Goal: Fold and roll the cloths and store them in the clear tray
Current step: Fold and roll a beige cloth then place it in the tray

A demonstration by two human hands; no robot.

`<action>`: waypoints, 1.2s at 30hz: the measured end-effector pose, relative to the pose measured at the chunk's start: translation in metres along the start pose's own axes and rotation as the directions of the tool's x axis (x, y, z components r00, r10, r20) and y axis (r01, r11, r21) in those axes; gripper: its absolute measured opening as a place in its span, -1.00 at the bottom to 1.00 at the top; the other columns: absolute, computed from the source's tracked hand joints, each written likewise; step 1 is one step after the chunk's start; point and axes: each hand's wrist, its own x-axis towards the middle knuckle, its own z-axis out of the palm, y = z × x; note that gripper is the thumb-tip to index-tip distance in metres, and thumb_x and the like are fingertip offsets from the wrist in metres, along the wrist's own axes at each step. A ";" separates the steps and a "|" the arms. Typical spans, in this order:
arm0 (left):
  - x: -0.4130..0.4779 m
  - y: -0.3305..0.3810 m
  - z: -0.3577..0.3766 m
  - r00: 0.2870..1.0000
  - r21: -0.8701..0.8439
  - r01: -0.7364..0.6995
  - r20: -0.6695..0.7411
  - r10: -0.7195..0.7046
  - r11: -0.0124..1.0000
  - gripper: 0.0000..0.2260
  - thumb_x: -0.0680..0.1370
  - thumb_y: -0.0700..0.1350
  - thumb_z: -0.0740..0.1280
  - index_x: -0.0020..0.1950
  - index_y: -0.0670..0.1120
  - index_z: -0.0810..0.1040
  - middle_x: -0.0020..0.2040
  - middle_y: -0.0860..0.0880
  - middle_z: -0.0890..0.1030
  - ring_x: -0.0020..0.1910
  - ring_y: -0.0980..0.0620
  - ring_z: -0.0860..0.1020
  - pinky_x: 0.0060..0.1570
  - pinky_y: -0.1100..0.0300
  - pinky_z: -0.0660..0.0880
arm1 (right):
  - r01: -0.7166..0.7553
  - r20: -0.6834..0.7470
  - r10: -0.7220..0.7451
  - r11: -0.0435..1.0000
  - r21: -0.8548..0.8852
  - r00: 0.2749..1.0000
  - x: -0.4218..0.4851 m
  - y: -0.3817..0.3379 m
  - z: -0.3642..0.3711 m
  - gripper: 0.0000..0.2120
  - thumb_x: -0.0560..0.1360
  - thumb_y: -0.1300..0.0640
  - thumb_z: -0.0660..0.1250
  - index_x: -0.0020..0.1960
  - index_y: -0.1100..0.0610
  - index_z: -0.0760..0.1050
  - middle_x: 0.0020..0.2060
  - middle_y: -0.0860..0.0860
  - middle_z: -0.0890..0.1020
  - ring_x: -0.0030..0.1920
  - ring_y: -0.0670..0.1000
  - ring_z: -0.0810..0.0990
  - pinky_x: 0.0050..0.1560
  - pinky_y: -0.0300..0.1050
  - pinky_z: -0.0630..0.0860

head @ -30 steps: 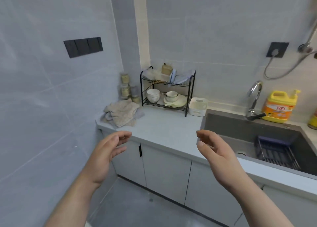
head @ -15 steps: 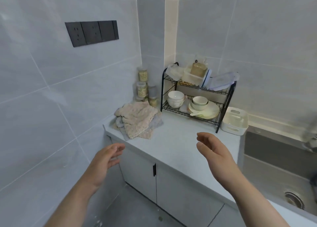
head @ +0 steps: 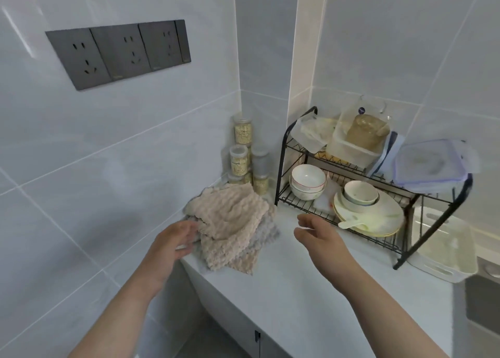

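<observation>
Socket panel [head: 119, 53], on the wall tiles well left of the black wire dish rack [head: 280, 168]. Left hand [head: 173, 242], fingers loosely extended and holding nothing, at the near-left edge of the cloths [head: 232, 222], an unfolded beige and grey heap on the counter [head: 297, 290] just left of the rack, with stacked jars [head: 243, 154] in the corner behind. Right hand [head: 322, 238], slack and empty, above the counter in front of the rack's lower shelf; translucent tray [head: 446, 252], on the counter just right of the rack.
</observation>
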 end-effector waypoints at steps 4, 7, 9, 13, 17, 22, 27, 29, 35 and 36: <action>0.079 -0.001 0.011 0.994 0.100 0.100 0.033 -0.103 0.990 -0.61 0.21 0.19 0.38 -0.11 -0.03 0.64 -0.06 -0.03 0.62 -0.02 -0.05 0.59 0.09 0.03 0.48 | -0.123 -0.010 0.123 0.992 0.042 0.992 0.060 0.004 0.023 -0.66 0.55 0.06 0.28 0.32 -0.04 0.40 0.04 -0.16 0.52 0.03 -0.09 0.55 -0.04 -0.15 0.47; 0.146 -0.015 0.017 0.994 0.207 0.080 0.059 -0.094 0.975 -0.83 0.34 0.06 0.40 -0.14 0.05 0.67 -0.08 0.01 0.64 -0.02 -0.06 0.60 0.02 0.09 0.47 | -0.199 -0.021 0.201 0.978 0.063 0.979 0.106 0.011 0.046 -0.83 0.55 0.09 0.28 0.14 0.01 0.47 0.00 -0.17 0.51 -0.01 -0.05 0.55 0.08 -0.03 0.52; 0.189 -0.029 0.020 0.998 0.381 0.029 0.046 -0.050 0.924 -0.83 0.46 -0.03 0.34 0.02 0.07 0.64 0.02 0.06 0.64 0.05 0.00 0.58 0.03 0.13 0.45 | -0.239 -0.025 0.241 0.969 0.056 0.970 0.137 0.016 0.060 -0.96 0.54 0.13 0.28 -0.05 0.01 0.48 -0.10 -0.11 0.51 -0.15 -0.04 0.51 0.00 -0.02 0.52; 0.260 -0.058 0.015 0.988 0.690 0.002 0.111 -0.109 0.724 -0.61 0.44 -0.03 0.24 0.26 -0.05 0.51 0.23 -0.06 0.57 0.18 -0.08 0.53 0.20 0.02 0.47 | -0.370 -0.025 0.371 0.928 0.041 0.928 0.196 0.026 0.087 -0.94 0.49 0.18 0.28 -0.09 0.17 0.42 -0.28 0.01 0.37 -0.31 0.01 0.33 -0.28 -0.09 0.32; 0.290 -0.075 0.015 0.982 0.838 -0.084 0.163 -0.100 0.539 -0.57 0.44 -0.06 0.24 0.31 -0.02 0.44 0.28 -0.06 0.51 0.26 -0.12 0.49 0.19 0.04 0.47 | -0.400 -0.046 0.400 0.916 0.003 0.915 0.237 0.034 0.109 -0.71 0.51 0.14 0.27 0.23 0.09 0.47 -0.04 -0.04 0.52 -0.30 -0.11 0.47 -0.34 -0.26 0.36; 0.305 -0.079 0.011 0.937 0.742 -0.324 0.335 0.095 0.587 -0.75 0.46 -0.29 0.33 0.08 -0.09 0.64 0.06 -0.02 0.60 0.07 -0.07 0.58 0.02 0.16 0.48 | -0.347 -0.016 0.347 0.933 -0.096 0.938 0.266 0.033 0.129 -0.65 0.56 0.18 0.18 0.32 0.02 0.44 0.22 -0.03 0.50 -0.33 -0.07 0.51 -0.35 -0.20 0.43; 0.298 -0.064 -0.004 0.806 0.555 -0.529 0.565 0.176 0.642 -0.58 0.36 -0.45 0.32 -0.22 0.12 0.62 -0.07 0.26 0.55 0.00 0.17 0.54 -0.05 0.29 0.44 | -0.091 0.196 0.187 0.904 -0.417 0.963 0.284 0.031 0.140 -0.30 0.52 0.36 0.12 0.54 -0.16 0.12 0.52 -0.03 0.18 0.37 0.05 0.40 0.22 -0.29 0.35; 0.293 -0.054 -0.009 0.792 0.537 -0.530 0.590 0.157 0.656 -0.60 0.36 -0.44 0.29 -0.19 0.09 0.61 -0.04 0.29 0.56 -0.04 0.24 0.54 -0.11 0.40 0.40 | 0.002 0.308 0.170 0.873 -0.489 0.936 0.288 0.028 0.146 -0.26 0.50 0.42 0.13 0.54 -0.15 0.13 0.54 -0.03 0.12 0.51 0.04 0.17 0.37 -0.26 0.18; 0.279 -0.046 -0.025 0.826 0.616 -0.465 0.559 0.063 0.635 -0.66 0.40 -0.31 0.29 -0.04 0.11 0.65 -0.06 0.26 0.56 -0.05 0.22 0.56 -0.06 0.24 0.49 | -0.001 0.308 0.164 0.884 -0.468 0.937 0.283 0.028 0.152 -0.74 0.43 0.32 0.22 0.02 0.10 0.59 0.01 0.03 0.62 0.00 0.03 0.55 -0.05 -0.16 0.49; 0.279 -0.044 -0.030 0.851 0.668 -0.441 0.523 0.042 0.599 -0.70 0.42 -0.25 0.32 0.01 0.11 0.64 -0.05 0.23 0.56 -0.05 0.20 0.56 -0.04 0.20 0.51 | -0.015 0.259 0.146 0.894 -0.448 0.955 0.280 0.026 0.149 -0.80 0.43 0.31 0.23 -0.04 0.12 0.56 -0.05 0.04 0.62 -0.09 0.01 0.54 -0.18 -0.18 0.47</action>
